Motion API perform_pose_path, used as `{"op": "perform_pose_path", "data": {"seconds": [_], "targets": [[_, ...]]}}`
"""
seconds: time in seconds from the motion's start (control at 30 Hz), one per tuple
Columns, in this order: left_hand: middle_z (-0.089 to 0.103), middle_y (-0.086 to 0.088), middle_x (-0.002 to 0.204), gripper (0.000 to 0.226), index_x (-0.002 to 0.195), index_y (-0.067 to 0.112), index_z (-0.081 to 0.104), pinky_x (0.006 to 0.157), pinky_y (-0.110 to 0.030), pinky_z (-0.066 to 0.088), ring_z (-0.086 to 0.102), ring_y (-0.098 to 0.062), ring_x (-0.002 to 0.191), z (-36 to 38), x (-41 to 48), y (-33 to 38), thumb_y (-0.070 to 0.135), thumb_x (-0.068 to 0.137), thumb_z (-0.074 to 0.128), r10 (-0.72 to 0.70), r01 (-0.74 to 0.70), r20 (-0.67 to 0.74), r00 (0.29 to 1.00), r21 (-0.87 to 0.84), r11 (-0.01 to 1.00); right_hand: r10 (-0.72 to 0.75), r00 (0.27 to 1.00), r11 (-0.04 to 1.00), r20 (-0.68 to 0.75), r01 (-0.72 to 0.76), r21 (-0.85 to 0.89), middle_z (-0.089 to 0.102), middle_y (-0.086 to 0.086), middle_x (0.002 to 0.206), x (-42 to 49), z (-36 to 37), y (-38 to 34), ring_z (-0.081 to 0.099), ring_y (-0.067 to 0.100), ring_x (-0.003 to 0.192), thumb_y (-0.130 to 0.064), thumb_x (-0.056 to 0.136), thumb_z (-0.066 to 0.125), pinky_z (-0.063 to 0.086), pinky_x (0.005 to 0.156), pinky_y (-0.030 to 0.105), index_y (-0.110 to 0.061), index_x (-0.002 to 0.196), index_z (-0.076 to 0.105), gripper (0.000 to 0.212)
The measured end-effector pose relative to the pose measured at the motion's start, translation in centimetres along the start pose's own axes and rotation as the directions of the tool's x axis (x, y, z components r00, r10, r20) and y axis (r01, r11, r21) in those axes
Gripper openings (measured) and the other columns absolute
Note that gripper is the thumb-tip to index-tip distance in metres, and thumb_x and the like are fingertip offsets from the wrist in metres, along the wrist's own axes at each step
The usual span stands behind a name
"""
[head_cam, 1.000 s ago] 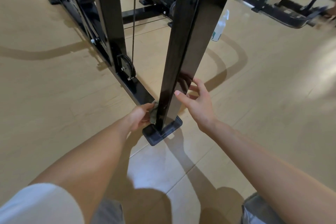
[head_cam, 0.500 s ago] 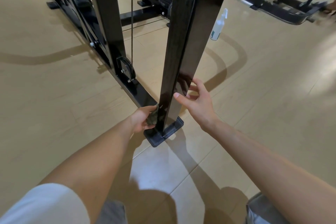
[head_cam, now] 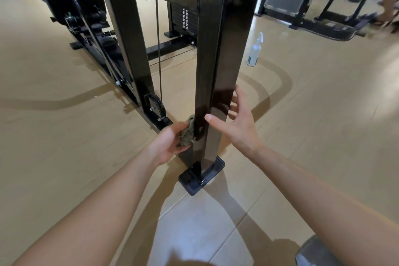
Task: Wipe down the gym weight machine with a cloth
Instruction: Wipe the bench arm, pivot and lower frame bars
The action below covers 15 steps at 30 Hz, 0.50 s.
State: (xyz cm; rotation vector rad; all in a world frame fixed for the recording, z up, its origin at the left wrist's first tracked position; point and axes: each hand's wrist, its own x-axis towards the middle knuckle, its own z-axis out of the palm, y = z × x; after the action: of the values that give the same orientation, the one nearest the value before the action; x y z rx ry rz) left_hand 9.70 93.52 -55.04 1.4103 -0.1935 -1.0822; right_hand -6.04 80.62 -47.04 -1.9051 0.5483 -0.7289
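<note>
A glossy black upright post of the weight machine rises from a black foot plate on the floor. My left hand grips a bunched olive-green cloth and presses it against the post's left face, a little above the foot. My right hand rests on the post's right side with straight spread fingers, thumb on the front edge.
Behind the post are a second black upright, a cable with a pulley on the base rail, and a weight stack. A white spray bottle stands on the tan floor to the right. More machine frames stand at far right.
My left hand has slid the cloth up the post from just above the foot plate. The camera has risen, showing the machine's crossbar. My right hand stays on the post.
</note>
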Motion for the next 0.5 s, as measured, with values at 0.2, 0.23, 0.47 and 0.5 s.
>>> {"op": "perform_pose_path", "data": {"seconds": [0.2,0.23,0.47,0.5], "targets": [[0.07,-0.007,0.123,0.039,0.127,0.02,0.065,0.1,-0.042,0.049,0.063,-0.026,0.118,1.7,-2.4,3.5,0.042,0.095,0.062,0.164,-0.164,0.021,0.986,-0.02,0.986,-0.052,0.992,0.998,-0.112,0.056,0.035,0.064,-0.009,0.115,2.2,0.1,-3.5,0.062,0.007,0.11,-0.044,0.068,0.09,0.056,0.097,0.035,-0.023,0.129,0.049,0.076],[0.07,-0.007,0.123,0.037,0.127,0.02,0.065,0.102,-0.042,0.049,0.063,-0.025,0.118,2.0,-2.9,4.0,0.041,0.096,0.061,0.195,-0.195,0.021,0.981,-0.025,0.981,-0.046,0.99,0.998,-0.132,0.051,0.036,0.065,-0.008,0.111,2.4,0.3,-3.8,0.063,0.007,0.107,-0.043,0.066,0.09,0.056,0.095,0.034,-0.023,0.124,0.051,0.072],[0.071,-0.009,0.117,0.027,0.116,0.014,0.069,0.102,-0.044,0.05,0.067,-0.027,0.109,3.4,-5.9,7.8,0.032,0.099,0.061,0.384,-0.385,-0.03,0.923,-0.064,0.921,-0.042,0.979,0.999,-0.2,0.037,-0.024,0.064,-0.009,0.107,2.5,0.7,-4.4,0.063,0.009,0.104,-0.036,0.066,0.09,0.057,0.092,0.03,-0.024,0.12,0.052,0.067],[0.071,-0.009,0.12,0.029,0.119,0.014,0.068,0.103,-0.044,0.05,0.067,-0.028,0.111,3.6,-6.1,8.4,0.034,0.098,0.061,0.399,-0.401,-0.041,0.916,-0.06,0.914,-0.045,0.979,0.999,-0.198,0.039,-0.031,0.063,-0.01,0.107,2.5,0.7,-4.5,0.063,0.008,0.104,-0.035,0.066,0.09,0.057,0.092,0.03,-0.024,0.119,0.052,0.066]]}}
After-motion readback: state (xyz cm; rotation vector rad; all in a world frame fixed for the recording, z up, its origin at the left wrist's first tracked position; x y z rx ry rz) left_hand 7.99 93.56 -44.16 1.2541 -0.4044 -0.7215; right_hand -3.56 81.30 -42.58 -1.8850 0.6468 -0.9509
